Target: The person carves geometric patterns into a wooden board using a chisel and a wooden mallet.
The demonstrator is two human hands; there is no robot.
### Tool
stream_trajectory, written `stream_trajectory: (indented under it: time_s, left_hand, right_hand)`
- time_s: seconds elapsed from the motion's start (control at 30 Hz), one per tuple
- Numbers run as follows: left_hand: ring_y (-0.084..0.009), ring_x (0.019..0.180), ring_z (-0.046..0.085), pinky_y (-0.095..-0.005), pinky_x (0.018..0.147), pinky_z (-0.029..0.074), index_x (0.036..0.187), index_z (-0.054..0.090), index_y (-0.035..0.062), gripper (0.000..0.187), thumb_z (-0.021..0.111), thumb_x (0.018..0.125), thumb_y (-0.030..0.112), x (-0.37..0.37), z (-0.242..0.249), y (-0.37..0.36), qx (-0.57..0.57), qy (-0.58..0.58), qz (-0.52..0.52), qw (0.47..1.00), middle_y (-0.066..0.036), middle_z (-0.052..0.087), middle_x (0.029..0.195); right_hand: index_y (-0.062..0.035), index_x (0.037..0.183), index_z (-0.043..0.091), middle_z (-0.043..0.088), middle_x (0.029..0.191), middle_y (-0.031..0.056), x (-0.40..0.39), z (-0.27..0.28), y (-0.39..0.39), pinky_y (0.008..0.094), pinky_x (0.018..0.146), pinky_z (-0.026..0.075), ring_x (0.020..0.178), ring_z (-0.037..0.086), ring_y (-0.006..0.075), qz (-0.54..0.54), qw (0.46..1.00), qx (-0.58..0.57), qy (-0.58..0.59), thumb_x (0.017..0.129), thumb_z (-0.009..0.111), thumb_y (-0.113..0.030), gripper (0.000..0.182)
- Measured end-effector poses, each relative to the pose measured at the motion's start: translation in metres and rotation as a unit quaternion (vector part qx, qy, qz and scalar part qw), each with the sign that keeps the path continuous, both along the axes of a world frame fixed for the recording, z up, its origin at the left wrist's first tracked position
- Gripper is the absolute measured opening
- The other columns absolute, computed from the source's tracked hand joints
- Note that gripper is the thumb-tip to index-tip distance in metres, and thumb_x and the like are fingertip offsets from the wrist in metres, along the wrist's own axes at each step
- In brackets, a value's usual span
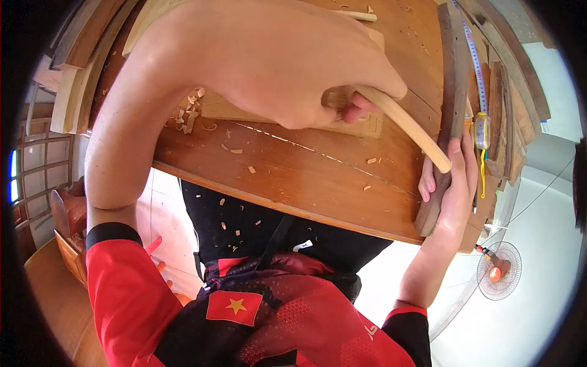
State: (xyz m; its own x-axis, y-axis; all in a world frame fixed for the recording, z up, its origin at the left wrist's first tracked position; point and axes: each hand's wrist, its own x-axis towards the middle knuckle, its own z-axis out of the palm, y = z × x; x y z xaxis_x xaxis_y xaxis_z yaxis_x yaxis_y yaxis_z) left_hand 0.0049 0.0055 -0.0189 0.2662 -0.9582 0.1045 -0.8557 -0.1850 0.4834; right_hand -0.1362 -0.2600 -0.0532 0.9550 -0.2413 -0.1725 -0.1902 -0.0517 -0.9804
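Observation:
My left hand is closed in a fist around a pale, rounded wooden stick, which looks like a tool handle; whatever lies at its other end is hidden by the fist. The stick's free end slants down to the right, close to my right hand. That hand is wrapped round the near end of a long dark wooden bar, with the thumb on one side and the fingers on the other. Under my left arm, a flat pale board lies on the brown wooden table.
Wood shavings and chips are scattered over the table and my lap. A tape measure with its blade drawn out lies beside the dark bar. Wooden planks are stacked at the left, more at the right. A fan stands lower right.

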Motion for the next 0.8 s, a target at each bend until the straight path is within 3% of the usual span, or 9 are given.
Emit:
stream_trajectory:
  time_s: [0.13,0.2,0.27,0.3,0.4,0.43,0.53,0.63,0.8]
  left_hand:
    - [-0.0309,0.09,0.061,-0.0401,0.077,0.047,0.094,0.061,0.0038,0.009,0.065,0.087,0.007,0.004,0.011,-0.001,0.049,0.019,-0.022,0.998,-0.01,0.064,0.091]
    - [-0.0192,0.074,0.06,-0.0345,0.066,0.047,0.099,0.063,0.0039,0.014,0.066,0.095,0.017,0.008,0.045,-0.014,0.118,0.155,0.075,0.978,-0.007,0.067,0.083]
    - [-0.0134,0.065,0.059,-0.0316,0.059,0.047,0.1,0.063,0.0045,0.016,0.066,0.1,0.02,0.015,0.049,-0.014,0.113,0.145,0.122,0.975,-0.005,0.067,0.079]
    - [-0.0136,0.065,0.058,-0.0316,0.058,0.046,0.099,0.063,0.005,0.014,0.066,0.1,0.019,0.028,0.034,-0.001,0.074,0.071,0.121,0.987,-0.004,0.065,0.078]
    - [-0.0164,0.061,0.051,-0.0321,0.057,0.045,0.099,0.058,0.0066,0.026,0.056,0.106,0.032,0.03,0.026,0.01,0.014,0.129,0.025,0.991,-0.004,0.056,0.077]
    - [-0.0169,0.06,0.05,-0.0327,0.057,0.044,0.102,0.057,0.0064,0.03,0.053,0.107,0.036,0.036,0.03,0.003,0.059,0.206,-0.011,0.977,-0.005,0.055,0.077]
    - [-0.0187,0.064,0.047,-0.0353,0.063,0.045,0.111,0.056,0.0043,0.043,0.041,0.11,0.045,0.013,0.027,0.003,0.033,0.227,0.004,0.973,-0.004,0.051,0.076]
    - [-0.0188,0.07,0.053,-0.0346,0.067,0.046,0.117,0.06,0.0009,0.038,0.05,0.108,0.036,0.01,0.004,-0.003,-0.092,0.196,-0.054,0.975,-0.004,0.058,0.082]
    - [-0.0145,0.081,0.065,-0.0287,0.073,0.052,0.117,0.07,-0.003,0.031,0.07,0.099,0.023,0.0,0.02,0.001,-0.13,0.188,-0.028,0.973,-0.007,0.074,0.094]
  right_hand:
    - [-0.0027,0.123,0.048,0.053,0.088,0.0076,0.0,-0.007,-0.008,0.0227,0.037,0.034,0.048,0.043,0.0081,0.013,0.999,0.033,0.009,0.106,0.056,-0.032,0.035]
    - [-0.0026,0.122,0.048,0.052,0.087,0.0073,-0.001,-0.007,-0.006,0.0228,0.036,0.034,0.047,0.043,0.0081,0.019,0.998,0.054,-0.002,0.106,0.056,-0.033,0.034]
    - [-0.003,0.12,0.048,0.052,0.087,0.0069,-0.002,-0.01,-0.01,0.0229,0.036,0.035,0.047,0.043,0.008,0.028,0.999,0.038,-0.003,0.107,0.054,-0.035,0.035]
    - [-0.0032,0.119,0.048,0.052,0.087,0.0069,0.0,-0.008,-0.009,0.0229,0.036,0.035,0.047,0.043,0.0079,0.029,0.999,0.035,-0.003,0.107,0.054,-0.036,0.035]
    - [-0.0032,0.122,0.048,0.052,0.088,0.0068,-0.002,-0.01,-0.009,0.0229,0.036,0.035,0.047,0.043,0.0079,0.026,0.999,0.034,-0.003,0.107,0.054,-0.038,0.038]
    - [-0.0032,0.123,0.048,0.052,0.088,0.0067,-0.002,-0.01,-0.009,0.0228,0.037,0.035,0.047,0.043,0.0079,0.023,0.999,0.033,-0.002,0.107,0.054,-0.039,0.039]
    - [-0.0026,0.131,0.047,0.052,0.088,0.0065,-0.003,-0.008,-0.007,0.022,0.037,0.034,0.047,0.042,0.0079,0.009,0.999,0.047,-0.007,0.107,0.054,-0.041,0.046]
    - [-0.0023,0.138,0.045,0.05,0.089,0.0068,-0.007,-0.011,-0.01,0.0211,0.037,0.034,0.047,0.041,0.0076,0.002,0.998,0.062,-0.008,0.106,0.053,-0.046,0.055]
    - [0.0007,0.144,0.038,0.048,0.089,0.0091,-0.026,-0.002,0.0,0.02,0.038,0.034,0.047,0.042,0.0071,0.003,0.998,0.052,-0.042,0.102,0.055,-0.054,0.071]
